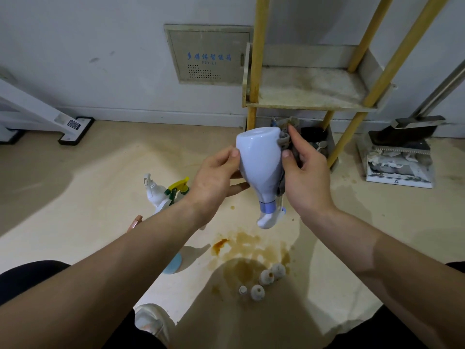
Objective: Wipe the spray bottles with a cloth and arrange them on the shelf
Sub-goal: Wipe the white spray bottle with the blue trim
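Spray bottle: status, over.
Left grip holds spray bottle upside down. Right grip presses cloth to its side. Other bottles on floor.

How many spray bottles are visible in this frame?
3 for certain: an upside-down bottle held between the left hand and right hand, plus a white bottle and a yellow-triggered bottle on the floor beyond the left forearm. That arm may hide more.

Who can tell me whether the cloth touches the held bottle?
Touching. The head view shows the right hand pressing the cloth against the bottle.
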`<state>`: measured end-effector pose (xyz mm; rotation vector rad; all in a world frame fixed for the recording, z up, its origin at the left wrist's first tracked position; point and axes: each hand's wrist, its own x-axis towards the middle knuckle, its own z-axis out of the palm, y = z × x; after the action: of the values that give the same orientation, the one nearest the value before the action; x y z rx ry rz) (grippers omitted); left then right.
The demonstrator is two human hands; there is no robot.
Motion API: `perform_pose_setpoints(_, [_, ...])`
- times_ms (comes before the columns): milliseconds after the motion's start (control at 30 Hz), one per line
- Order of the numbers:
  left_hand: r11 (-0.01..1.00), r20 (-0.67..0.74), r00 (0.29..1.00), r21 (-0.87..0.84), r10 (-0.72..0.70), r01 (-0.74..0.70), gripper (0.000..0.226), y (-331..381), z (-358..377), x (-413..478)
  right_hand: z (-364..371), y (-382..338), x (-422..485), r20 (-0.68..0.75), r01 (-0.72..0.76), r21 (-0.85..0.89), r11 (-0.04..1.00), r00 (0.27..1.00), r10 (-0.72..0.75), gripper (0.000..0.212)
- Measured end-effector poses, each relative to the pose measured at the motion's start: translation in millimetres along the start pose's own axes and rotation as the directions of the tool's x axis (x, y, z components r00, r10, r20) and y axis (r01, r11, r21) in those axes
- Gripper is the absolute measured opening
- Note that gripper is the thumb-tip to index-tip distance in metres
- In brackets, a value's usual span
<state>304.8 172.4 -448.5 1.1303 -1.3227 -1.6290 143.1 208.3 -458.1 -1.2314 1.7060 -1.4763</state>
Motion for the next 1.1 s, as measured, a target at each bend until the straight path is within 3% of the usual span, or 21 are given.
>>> perform_pose_setpoints(67, [1.000,0.058,0.998,0.007,0.007,-0.007,0.027,-1.3,-4.4,-1.3,-0.7,-0.3,0.8,0.022,-0.022,0.039,0.999,1.000,0.022,0.048])
perform_pose_setpoints(200, [0.999,0.185,0.983,0.033,0.025,-0.032,0.045,-3.2,-10.7,-0.9,-0.5,-1.5,-1.3,0.104,-0.039,0.106,0.994,0.994,0.028,0.049])
perform_pose_setpoints(333, [0.992,0.203,0.978,0.095,0.057,-0.077,0.065,-4.5,-16.0,3.0,0.4,-5.1,-5.6,0.176,-0.030,0.132,0.991,0.984,0.007,0.048])
perform_pose_setpoints(433, [0.988,0.133,0.987,0.116,0.088,-0.104,0.074,-1.4,-13.6,3.5,0.9,-6.5,-8.9,0.210,-0.008,0.135,0.991,0.977,-0.021,0.048])
perform_pose_setpoints(600, [0.991,0.047,0.997,0.123,0.056,-0.062,0.045,2.9,-10.0,3.9,4.1,-8.4,-21.3,0.255,0.112,0.087,0.990,0.958,-0.131,0.046])
perform_pose_setpoints(733, [0.982,0.003,0.999,0.188,0.032,-0.031,0.016,0.8,-8.2,5.8,2.4,-4.2,-16.7,0.187,0.037,0.125,0.991,0.981,-0.060,0.047])
perform_pose_setpoints(967, [0.962,0.043,0.998,0.267,0.050,-0.060,0.046,4.4,-23.5,8.6,-8.9,0.3,2.6,0.112,-0.114,0.156,0.981,0.989,0.097,0.042])
perform_pose_setpoints(1100, [0.991,0.035,0.999,0.127,-0.042,0.037,0.049,-0.9,-15.1,7.9,-1.8,-0.1,-4.6,0.080,-0.107,0.132,0.985,0.992,0.097,0.042])
